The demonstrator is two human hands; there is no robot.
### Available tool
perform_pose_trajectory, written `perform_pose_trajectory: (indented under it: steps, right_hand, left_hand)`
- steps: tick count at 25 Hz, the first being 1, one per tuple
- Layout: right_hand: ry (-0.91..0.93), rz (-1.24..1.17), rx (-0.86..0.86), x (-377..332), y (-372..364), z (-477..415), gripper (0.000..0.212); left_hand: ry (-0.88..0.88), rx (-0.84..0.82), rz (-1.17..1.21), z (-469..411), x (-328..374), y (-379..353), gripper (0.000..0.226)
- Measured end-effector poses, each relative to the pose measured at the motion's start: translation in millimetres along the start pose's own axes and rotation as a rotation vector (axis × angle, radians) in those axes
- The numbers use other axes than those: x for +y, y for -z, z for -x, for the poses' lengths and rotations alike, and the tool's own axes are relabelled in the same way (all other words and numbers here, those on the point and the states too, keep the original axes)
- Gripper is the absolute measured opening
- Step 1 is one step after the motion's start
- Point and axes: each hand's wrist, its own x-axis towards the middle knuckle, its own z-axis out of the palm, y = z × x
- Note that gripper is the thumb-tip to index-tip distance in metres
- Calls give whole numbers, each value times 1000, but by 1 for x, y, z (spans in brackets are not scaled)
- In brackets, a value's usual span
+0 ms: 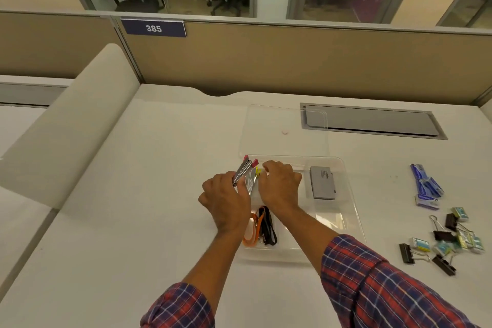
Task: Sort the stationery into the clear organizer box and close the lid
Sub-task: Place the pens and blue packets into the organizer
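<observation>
over the box's (348, 210) far-left compartment, left hand (226, 201) pinches silver staplers (242, 171), tilted to fit; right hand (279, 184) curls beside them, grip unclear; clips (442, 237) wait far right.

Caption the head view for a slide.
Both hands, left and right, place staplers into the clear organizer box; binder clips wait outside.

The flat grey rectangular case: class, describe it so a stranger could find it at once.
Start at the clear plastic organizer box in the middle of the white desk. The flat grey rectangular case lies in its far right compartment, just right of the right hand. It is the box's only plain grey slab.
</observation>
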Motion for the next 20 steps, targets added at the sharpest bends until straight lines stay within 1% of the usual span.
perform_pose_trajectory:
  steps: [1,3,4,6,8,10,16,20]
  right_hand:
    - [29,2,40,8,2,2,24]
    - [104,100,55,27,5,7,47]
    - [134,148,50,37,7,10,55]
    - [151,202,3,54,10,15,63]
    - [138,232,-25,71,15,17,66]
    - [135,266,-13,86,20,19,67]
    - [220,369,-33,121,34,24,71]
    - [249,384,-77,140,43,29,74]
  left_hand:
    - [-24,19,-54,0,4,-3,14]
    - [-55,35,-149,1,12,-11,16]
    - [-71,26,-183,3,15,-15,16]
    - [-98,-2,-237,8,18,-25,17]
    - [-102,-43,-283,12,24,-32,19]
    - [-97,-69,-312,14,30,-36,21]
    - [-95,-159,-491,18,34,-43,27]
    - [-90,-211,-532,16,33,-44,30]
